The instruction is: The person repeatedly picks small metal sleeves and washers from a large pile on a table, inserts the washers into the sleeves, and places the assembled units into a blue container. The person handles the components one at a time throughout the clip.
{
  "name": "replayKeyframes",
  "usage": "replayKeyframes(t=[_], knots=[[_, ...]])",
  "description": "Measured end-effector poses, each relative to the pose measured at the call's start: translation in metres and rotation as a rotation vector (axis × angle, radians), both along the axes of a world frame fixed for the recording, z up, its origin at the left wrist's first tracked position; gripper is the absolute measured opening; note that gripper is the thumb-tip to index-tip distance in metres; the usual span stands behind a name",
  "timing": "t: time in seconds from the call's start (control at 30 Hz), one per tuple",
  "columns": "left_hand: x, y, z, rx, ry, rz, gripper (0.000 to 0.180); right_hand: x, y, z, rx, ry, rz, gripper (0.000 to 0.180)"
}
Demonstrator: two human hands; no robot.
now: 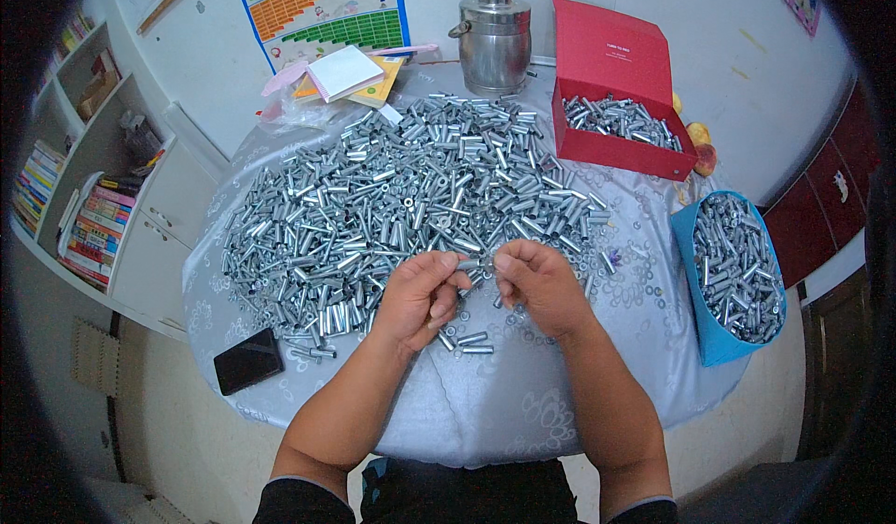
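Note:
My left hand is closed, with a small silver metal sleeve pinched between thumb and forefinger. Facing it, my right hand is closed in a pinch at the sleeve's other end; whatever sits between those fingertips is too small to make out. Just beyond both hands spreads a big heap of metal sleeves, some of them with bolts or rings visible at the ends. A few loose sleeves lie on the cloth below my hands.
A silver-grey tablecloth covers the round table. A black phone lies at left. Sleeves fill a red box and a blue bin at right. A metal pot and notebooks stand at the back; small rings are scattered right.

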State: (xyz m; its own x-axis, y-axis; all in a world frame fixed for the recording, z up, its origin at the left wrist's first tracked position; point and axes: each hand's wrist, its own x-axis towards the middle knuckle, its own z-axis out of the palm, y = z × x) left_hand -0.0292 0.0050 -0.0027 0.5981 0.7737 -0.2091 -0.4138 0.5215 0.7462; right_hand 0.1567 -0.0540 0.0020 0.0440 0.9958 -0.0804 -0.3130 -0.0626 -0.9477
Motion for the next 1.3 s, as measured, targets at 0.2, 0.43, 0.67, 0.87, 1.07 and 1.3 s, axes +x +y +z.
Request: replayKeyframes(t=[0.2,0.43,0.67,0.87,1.07,1.3], knots=[[-0.001,0.001,-0.001,-0.076,-0.054,-0.046,0.020,-0.002,0.000,-0.005,-0.006,0.127,0.015,0.016],[-0.003,0.004,-0.009,-0.194,-0.183,-0.111,0.021,-0.010,0.000,-0.002,-0.004,0.179,0.010,0.016],[-0.003,0.006,-0.011,-0.243,-0.213,-0.111,0.018,-0.011,0.000,-0.002,0.006,-0.004,-0.046,0.015],[-0.002,0.004,-0.011,-0.179,-0.161,-0.079,0.020,-0.015,-0.003,0.002,0.051,-0.095,-0.138,0.015],[0.001,0.001,-0.006,-0.123,-0.119,-0.055,0.018,-0.014,-0.003,0.004,0.057,-0.008,-0.154,0.015],[-0.003,0.008,-0.008,-0.037,-0.113,0.039,0.019,-0.003,-0.005,0.006,0.056,-0.471,-0.124,0.016]])
